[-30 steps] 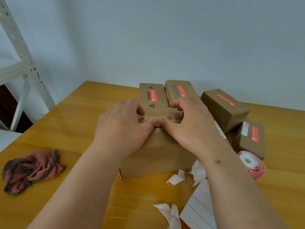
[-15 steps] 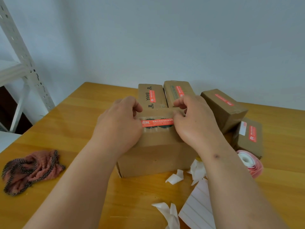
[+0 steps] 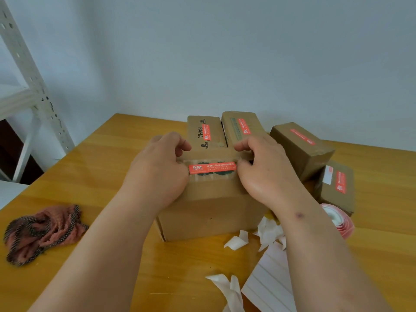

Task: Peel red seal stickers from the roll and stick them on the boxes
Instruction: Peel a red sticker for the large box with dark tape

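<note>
The left hand [image 3: 157, 170] and right hand [image 3: 263, 172] curl over the two ends of the front cardboard box [image 3: 211, 206], thumbs at either end of the red seal sticker [image 3: 212, 168] lying flat across its taped top seam. To seat it well, I would rub firmly along the strip so both ends bond without bubbles. The sticker roll [image 3: 336, 219] lies by the right forearm, beside four sealed boxes [image 3: 301, 145].

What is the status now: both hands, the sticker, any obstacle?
Left hand and right hand grip the front box at its top. Red sticker lies flat across the taped seam. Nothing in the way.
</note>
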Action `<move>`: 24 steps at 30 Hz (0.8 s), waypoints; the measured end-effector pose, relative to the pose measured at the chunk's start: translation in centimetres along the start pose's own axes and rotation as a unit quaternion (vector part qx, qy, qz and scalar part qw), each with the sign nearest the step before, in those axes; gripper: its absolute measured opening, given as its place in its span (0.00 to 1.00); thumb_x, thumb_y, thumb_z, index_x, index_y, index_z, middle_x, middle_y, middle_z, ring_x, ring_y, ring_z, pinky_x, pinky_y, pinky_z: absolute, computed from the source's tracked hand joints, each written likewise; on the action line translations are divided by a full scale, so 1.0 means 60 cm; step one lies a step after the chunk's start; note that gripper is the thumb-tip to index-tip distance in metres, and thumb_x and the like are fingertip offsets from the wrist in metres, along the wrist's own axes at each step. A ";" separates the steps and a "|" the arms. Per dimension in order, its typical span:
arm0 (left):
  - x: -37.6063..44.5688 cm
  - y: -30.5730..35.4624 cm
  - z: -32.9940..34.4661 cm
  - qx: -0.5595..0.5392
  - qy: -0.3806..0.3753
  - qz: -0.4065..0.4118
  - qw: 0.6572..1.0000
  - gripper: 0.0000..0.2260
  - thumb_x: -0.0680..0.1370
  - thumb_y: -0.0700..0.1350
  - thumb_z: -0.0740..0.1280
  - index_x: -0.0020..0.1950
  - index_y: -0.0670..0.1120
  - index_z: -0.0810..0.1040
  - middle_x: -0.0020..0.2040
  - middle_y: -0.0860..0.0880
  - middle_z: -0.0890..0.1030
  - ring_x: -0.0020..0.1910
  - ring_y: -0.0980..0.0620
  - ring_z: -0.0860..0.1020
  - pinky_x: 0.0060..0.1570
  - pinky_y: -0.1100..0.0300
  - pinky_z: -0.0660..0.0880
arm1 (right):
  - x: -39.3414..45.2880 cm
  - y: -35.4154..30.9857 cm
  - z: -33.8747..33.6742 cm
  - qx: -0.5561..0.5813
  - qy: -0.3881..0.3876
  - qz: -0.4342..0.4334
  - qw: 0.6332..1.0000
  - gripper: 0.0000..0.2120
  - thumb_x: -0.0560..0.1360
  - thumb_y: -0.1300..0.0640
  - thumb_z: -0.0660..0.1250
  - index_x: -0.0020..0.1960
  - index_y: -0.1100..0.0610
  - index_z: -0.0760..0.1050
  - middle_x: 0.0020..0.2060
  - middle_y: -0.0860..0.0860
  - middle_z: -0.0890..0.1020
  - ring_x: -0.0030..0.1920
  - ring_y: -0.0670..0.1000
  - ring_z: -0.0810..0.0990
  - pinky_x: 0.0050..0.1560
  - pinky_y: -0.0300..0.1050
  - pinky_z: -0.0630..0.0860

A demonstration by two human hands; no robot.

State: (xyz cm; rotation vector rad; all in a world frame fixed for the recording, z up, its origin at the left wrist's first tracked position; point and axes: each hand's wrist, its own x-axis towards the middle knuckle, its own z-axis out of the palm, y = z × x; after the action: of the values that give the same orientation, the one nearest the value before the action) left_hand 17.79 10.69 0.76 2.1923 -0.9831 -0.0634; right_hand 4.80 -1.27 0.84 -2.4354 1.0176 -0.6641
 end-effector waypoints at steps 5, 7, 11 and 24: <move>0.016 0.013 0.007 0.103 -0.018 -0.006 0.994 0.13 0.75 0.59 0.67 0.55 0.54 0.72 0.52 0.54 0.72 0.50 0.50 0.75 0.49 0.54 0.72 | 0.011 -0.020 0.015 -0.084 0.027 0.043 0.995 0.21 0.71 0.36 0.64 0.58 0.47 0.72 0.53 0.45 0.72 0.59 0.51 0.68 0.54 0.50 0.73; 0.025 0.011 0.006 0.085 -0.015 -0.014 0.996 0.11 0.75 0.55 0.67 0.55 0.54 0.73 0.54 0.53 0.73 0.52 0.49 0.75 0.48 0.55 0.71 | 0.017 -0.022 0.011 -0.077 0.021 0.051 0.995 0.18 0.73 0.42 0.64 0.60 0.49 0.72 0.56 0.48 0.73 0.61 0.53 0.67 0.56 0.52 0.73; 0.021 -0.005 0.003 0.000 0.013 -0.009 1.000 0.13 0.74 0.40 0.64 0.55 0.54 0.74 0.55 0.54 0.73 0.49 0.52 0.73 0.38 0.64 0.65 | 0.017 -0.008 0.005 -0.035 0.025 0.050 0.998 0.11 0.78 0.57 0.60 0.60 0.50 0.71 0.53 0.48 0.69 0.61 0.52 0.66 0.54 0.44 0.68; -0.026 -0.048 0.000 -0.294 -0.010 -0.187 0.937 0.11 0.80 0.57 0.62 0.54 0.53 0.78 0.50 0.52 0.80 0.48 0.53 0.77 0.40 0.58 0.72 | -0.012 0.018 -0.010 0.119 -0.075 0.154 0.978 0.20 0.82 0.48 0.54 0.73 0.49 0.60 0.53 0.44 0.71 0.40 0.42 0.70 0.35 0.37 0.65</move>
State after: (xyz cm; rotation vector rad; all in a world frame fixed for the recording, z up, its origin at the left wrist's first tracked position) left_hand 18.47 13.01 -1.42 1.7815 -0.4557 -0.4932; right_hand 3.45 -1.57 0.54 -2.0320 1.1506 -0.4593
